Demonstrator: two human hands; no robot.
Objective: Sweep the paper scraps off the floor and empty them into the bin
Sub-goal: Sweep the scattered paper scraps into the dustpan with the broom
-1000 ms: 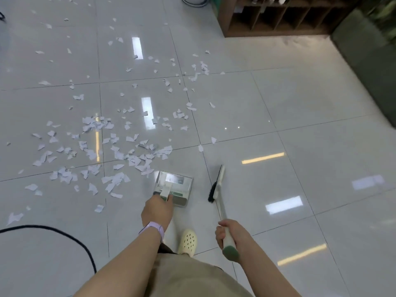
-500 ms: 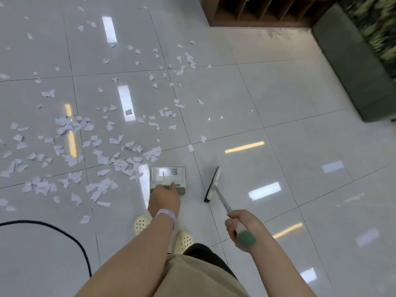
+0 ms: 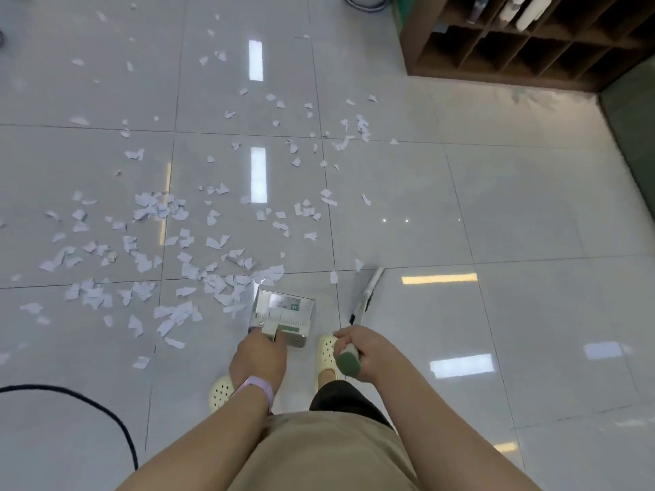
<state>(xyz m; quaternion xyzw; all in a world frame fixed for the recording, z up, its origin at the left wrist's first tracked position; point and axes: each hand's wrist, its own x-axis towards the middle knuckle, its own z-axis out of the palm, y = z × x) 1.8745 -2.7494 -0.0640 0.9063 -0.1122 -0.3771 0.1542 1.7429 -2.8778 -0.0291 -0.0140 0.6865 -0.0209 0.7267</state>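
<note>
- Black cable [image 3: 106,416]: lies on the tiled floor [image 3: 531,242], well left of the left hand. Risk: a step to the left snags it.
- Paper scraps [image 3: 170,264]: scattered ahead and left of the left fingers; the nearest touch the dustpan lip. Risk: a fast stroke scatters the light pieces on the glossy tile.
- Left hand [image 3: 260,359]: fingers closed around the handle of the metal dustpan [image 3: 283,311]. Risk: a lifted lip lets scraps slide under.
- Right hand [image 3: 361,356]: fingers wrapped around the hand brush [image 3: 365,295] grip; bristles sit ahead of the fingers, right of the dustpan. Two scraps lie just beside its tip.
- Bin: not in view.
</note>
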